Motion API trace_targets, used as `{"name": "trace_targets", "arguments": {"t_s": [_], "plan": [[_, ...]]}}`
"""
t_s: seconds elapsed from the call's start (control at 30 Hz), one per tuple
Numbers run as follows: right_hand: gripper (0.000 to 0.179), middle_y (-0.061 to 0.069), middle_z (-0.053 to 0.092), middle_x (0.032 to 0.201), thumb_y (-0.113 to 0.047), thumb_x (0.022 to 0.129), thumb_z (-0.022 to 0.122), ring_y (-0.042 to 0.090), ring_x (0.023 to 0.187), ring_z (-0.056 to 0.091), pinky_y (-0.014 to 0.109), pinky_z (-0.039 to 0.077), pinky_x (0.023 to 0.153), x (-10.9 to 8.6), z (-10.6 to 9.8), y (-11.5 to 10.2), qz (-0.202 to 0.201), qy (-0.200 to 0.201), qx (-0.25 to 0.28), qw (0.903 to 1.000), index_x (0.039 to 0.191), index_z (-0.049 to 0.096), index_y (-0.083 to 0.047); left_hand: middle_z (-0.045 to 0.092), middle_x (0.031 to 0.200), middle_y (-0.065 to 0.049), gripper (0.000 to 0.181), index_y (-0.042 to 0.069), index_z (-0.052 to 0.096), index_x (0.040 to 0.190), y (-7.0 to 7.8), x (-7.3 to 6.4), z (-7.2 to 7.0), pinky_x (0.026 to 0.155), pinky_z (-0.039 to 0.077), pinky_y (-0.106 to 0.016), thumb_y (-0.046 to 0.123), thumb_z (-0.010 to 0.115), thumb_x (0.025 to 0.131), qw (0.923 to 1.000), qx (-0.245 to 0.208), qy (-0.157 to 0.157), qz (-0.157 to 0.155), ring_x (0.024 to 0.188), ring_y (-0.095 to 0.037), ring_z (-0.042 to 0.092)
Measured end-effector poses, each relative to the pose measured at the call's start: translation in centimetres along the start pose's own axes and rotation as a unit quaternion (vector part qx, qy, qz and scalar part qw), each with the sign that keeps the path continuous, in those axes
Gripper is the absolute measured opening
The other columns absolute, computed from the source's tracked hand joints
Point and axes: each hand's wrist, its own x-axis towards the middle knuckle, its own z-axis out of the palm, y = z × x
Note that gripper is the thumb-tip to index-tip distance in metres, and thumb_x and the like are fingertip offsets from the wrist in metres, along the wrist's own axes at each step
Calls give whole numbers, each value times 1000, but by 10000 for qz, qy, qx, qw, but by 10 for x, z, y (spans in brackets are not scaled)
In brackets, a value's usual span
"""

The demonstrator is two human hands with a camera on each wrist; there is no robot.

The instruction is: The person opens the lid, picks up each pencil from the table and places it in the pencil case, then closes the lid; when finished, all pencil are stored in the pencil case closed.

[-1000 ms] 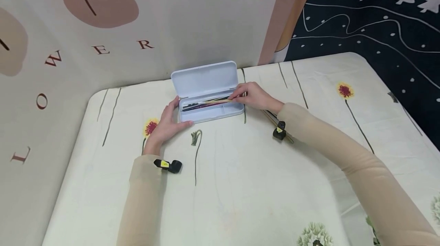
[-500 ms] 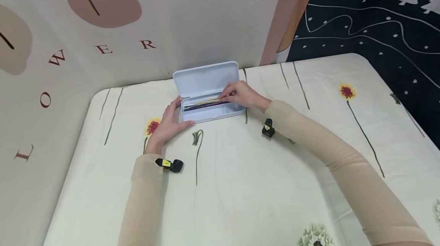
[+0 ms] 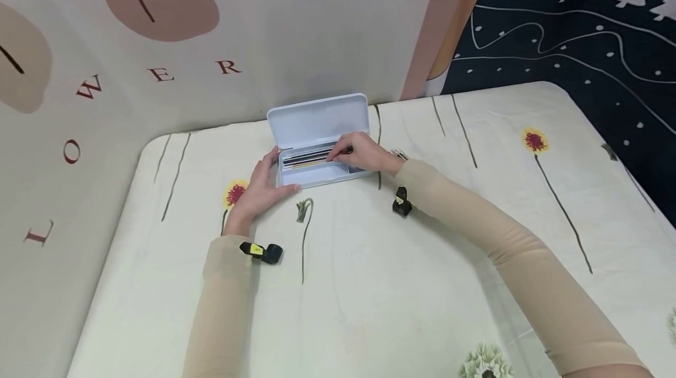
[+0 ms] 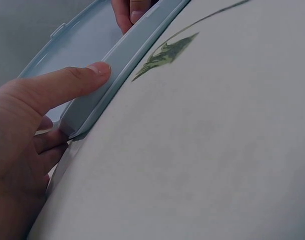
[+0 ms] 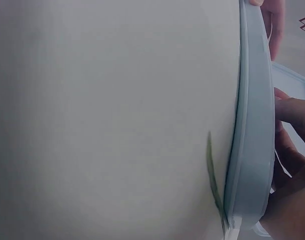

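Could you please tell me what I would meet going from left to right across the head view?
Red letter L, left hand, open pale-blue case, right hand, rightmost yellow-and-red flower print.

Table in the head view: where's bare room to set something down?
Free: tablecloth between left sleeve and right sleeve, in front of the open case; also between right sleeve and dark backdrop. Crowded: case's rear, slim sticks by right hand; its left end, held by left hand; more sticks by right sleeve.
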Motion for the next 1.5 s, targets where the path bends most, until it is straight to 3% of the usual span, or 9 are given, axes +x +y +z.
{"name": "trace_targets", "arguments": {"t_s": [0.27,0.7,1.2,1.5], "plan": [[11,9,70,93,2,87,66,17,84,57,25,44,73,-5,-4,-1,345,215,296,9987,94,76,1,23,156,-11,102,14,11,156,0,1,0,115,6,-50,25,80,80,10000,-72,-14,-6,144,-27,11],[13,12,70,94,2,87,66,18,82,56,25,44,72,-20,-18,-6,503,582,653,9949,97,74,3,24,156,-13,103,11,11,156,0,1,-1,116,8,-49,24,80,80,10000,10,0,85,144,-29,13],[15,11,69,102,1,90,62,18,85,56,26,45,72,-54,-35,-2,694,949,1098,9870,100,73,3,23,156,-12,102,12,11,156,-1,1,0,116,7,-49,25,79,81,10000,72,38,39,144,-28,11],[16,14,69,102,-2,91,62,20,84,55,24,45,70,-79,-46,2,1228,1109,977,9814,103,72,3,23,156,-12,103,12,9,156,2,-1,-1,115,8,-49,28,78,82,9999,132,-16,-5,144,-28,10]]}}
